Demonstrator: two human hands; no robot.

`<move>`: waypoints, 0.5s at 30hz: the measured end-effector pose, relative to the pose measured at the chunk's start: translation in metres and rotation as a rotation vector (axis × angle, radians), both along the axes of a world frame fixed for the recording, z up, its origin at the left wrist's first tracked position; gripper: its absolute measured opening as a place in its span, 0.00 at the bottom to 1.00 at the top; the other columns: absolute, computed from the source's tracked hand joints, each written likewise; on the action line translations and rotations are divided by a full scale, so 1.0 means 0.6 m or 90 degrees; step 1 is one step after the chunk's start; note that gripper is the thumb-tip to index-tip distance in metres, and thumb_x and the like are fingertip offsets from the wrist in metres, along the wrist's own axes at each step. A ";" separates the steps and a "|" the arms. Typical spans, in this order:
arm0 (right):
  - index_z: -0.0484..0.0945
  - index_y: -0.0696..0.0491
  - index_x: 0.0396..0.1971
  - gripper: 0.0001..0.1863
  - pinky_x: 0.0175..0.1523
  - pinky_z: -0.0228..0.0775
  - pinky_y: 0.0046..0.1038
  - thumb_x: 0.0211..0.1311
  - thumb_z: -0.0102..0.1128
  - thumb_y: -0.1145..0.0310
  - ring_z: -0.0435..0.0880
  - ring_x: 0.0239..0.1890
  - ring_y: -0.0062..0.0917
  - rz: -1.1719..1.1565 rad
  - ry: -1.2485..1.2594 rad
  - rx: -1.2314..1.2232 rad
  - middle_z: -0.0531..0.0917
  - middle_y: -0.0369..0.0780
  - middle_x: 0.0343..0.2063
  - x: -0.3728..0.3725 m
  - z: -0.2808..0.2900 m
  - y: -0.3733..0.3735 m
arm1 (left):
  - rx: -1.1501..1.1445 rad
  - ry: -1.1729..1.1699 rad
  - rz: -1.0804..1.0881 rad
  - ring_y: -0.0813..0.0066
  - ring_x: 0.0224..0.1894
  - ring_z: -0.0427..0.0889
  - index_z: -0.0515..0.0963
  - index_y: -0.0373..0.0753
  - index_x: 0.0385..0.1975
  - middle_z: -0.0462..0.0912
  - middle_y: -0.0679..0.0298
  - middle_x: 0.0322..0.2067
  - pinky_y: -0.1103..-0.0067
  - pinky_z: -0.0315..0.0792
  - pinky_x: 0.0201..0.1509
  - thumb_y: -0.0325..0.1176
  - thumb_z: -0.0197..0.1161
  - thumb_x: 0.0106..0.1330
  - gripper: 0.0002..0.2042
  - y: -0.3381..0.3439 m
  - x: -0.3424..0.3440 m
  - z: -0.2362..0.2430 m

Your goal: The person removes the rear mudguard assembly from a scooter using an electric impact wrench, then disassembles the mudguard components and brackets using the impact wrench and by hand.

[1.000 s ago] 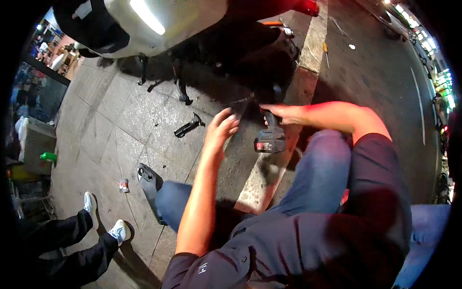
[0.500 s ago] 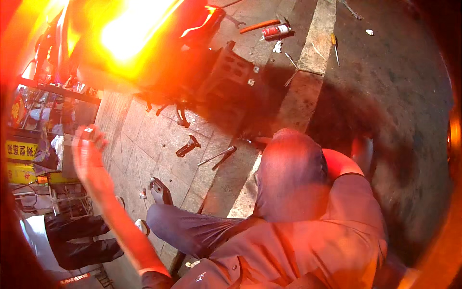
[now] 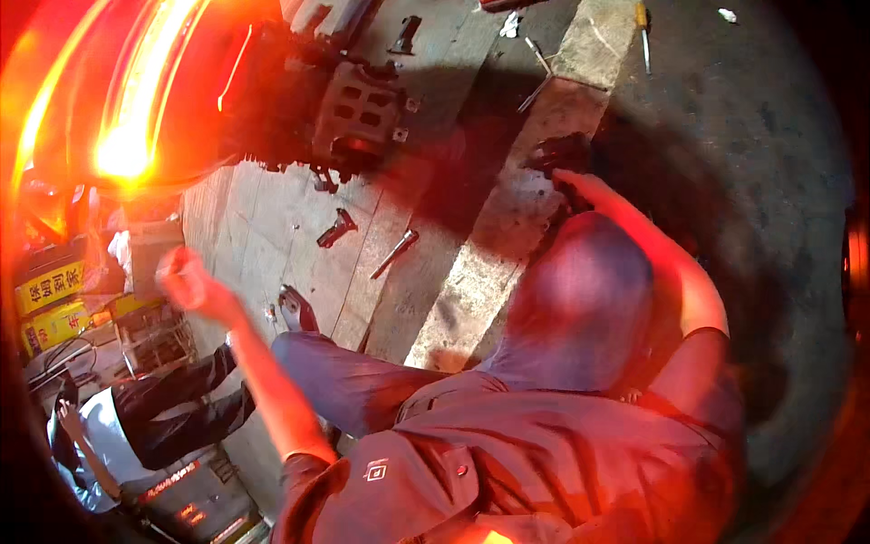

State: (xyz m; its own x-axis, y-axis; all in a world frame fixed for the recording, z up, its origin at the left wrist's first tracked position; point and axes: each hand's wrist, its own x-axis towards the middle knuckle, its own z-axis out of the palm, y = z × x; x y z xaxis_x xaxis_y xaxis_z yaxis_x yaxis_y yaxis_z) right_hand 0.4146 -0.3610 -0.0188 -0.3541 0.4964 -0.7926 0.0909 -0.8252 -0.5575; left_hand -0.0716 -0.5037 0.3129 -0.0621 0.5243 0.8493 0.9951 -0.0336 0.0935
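Observation:
My left hand (image 3: 188, 279) is raised at the left, clear of the floor. Motion blurs its fingers, and nothing shows clearly in it. Past my bent knee, my right hand (image 3: 580, 186) reaches low over the pale floor strip, its fingers partly lost in shadow around a dark object (image 3: 560, 154) whose kind I cannot make out. Between the hands, a metal tool with a long handle (image 3: 394, 254) lies on the tiles. Beside it is a dark metal bracket (image 3: 338, 228).
A red-lit machine (image 3: 358, 113) with a holed plate fills the upper left under a glaring light. A yellow-handled screwdriver (image 3: 643, 36) and a thin metal tool (image 3: 539, 77) lie farther off. Another dark part (image 3: 405, 34) is on the tiles. A person in a pale top (image 3: 122, 435) is at lower left.
My view has shifted. My right hand has come out from behind my knee and moved forward, with the dark object now at its fingers. My left hand has stayed raised and turned.

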 end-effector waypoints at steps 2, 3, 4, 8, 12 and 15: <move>0.78 0.49 0.26 0.20 0.21 0.65 0.25 0.49 0.65 0.46 0.72 0.16 0.22 -0.024 -0.033 -0.034 0.75 0.36 0.16 0.007 0.003 -0.006 | -0.326 -0.562 -0.042 0.72 0.35 0.77 0.73 0.35 0.41 0.77 0.61 0.33 0.77 0.71 0.40 0.31 0.53 0.62 0.10 -0.010 -0.001 -0.155; 0.77 0.49 0.26 0.19 0.21 0.66 0.25 0.49 0.65 0.47 0.72 0.16 0.22 -0.058 -0.063 -0.056 0.75 0.36 0.17 0.009 0.010 -0.007 | -0.446 -0.771 0.050 0.72 0.35 0.79 0.74 0.37 0.44 0.79 0.61 0.32 0.77 0.73 0.38 0.34 0.53 0.63 0.13 -0.014 0.000 -0.221; 0.77 0.49 0.27 0.19 0.21 0.66 0.25 0.50 0.64 0.48 0.73 0.17 0.23 -0.056 -0.047 -0.098 0.75 0.36 0.17 0.014 0.010 -0.004 | -0.608 -0.864 -0.014 0.72 0.32 0.79 0.70 0.40 0.52 0.79 0.61 0.33 0.76 0.74 0.35 0.39 0.56 0.62 0.19 -0.029 -0.022 -0.317; 0.78 0.53 0.27 0.18 0.21 0.67 0.25 0.51 0.64 0.51 0.75 0.18 0.23 0.010 -0.008 -0.037 0.76 0.37 0.16 0.019 0.008 -0.008 | -0.845 -1.002 0.268 0.70 0.35 0.78 0.61 0.53 0.61 0.78 0.64 0.33 0.69 0.74 0.37 0.47 0.55 0.64 0.25 -0.067 0.038 -0.554; 0.78 0.54 0.28 0.17 0.20 0.66 0.24 0.53 0.63 0.53 0.74 0.15 0.21 0.002 -0.089 0.073 0.76 0.36 0.17 0.000 -0.014 -0.009 | -0.648 -1.252 0.250 0.71 0.30 0.78 0.69 0.48 0.45 0.76 0.67 0.30 0.68 0.76 0.32 0.48 0.53 0.65 0.15 -0.064 0.083 -0.661; 0.77 0.53 0.27 0.16 0.20 0.66 0.23 0.53 0.63 0.54 0.73 0.14 0.21 -0.013 -0.095 0.098 0.77 0.35 0.18 -0.013 -0.006 -0.002 | -0.471 -1.457 0.238 0.74 0.15 0.70 0.70 0.48 0.29 0.69 0.70 0.16 0.73 0.68 0.19 0.50 0.54 0.64 0.13 -0.064 0.073 -0.698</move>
State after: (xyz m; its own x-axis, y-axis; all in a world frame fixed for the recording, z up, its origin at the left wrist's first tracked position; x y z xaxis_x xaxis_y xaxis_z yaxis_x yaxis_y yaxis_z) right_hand 0.4065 -0.3623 -0.0226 -0.2269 0.6219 -0.7495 0.1655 -0.7338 -0.6589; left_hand -0.0275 -0.5424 -0.1060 -0.3402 0.3313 -0.8801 -0.6732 0.5677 0.4739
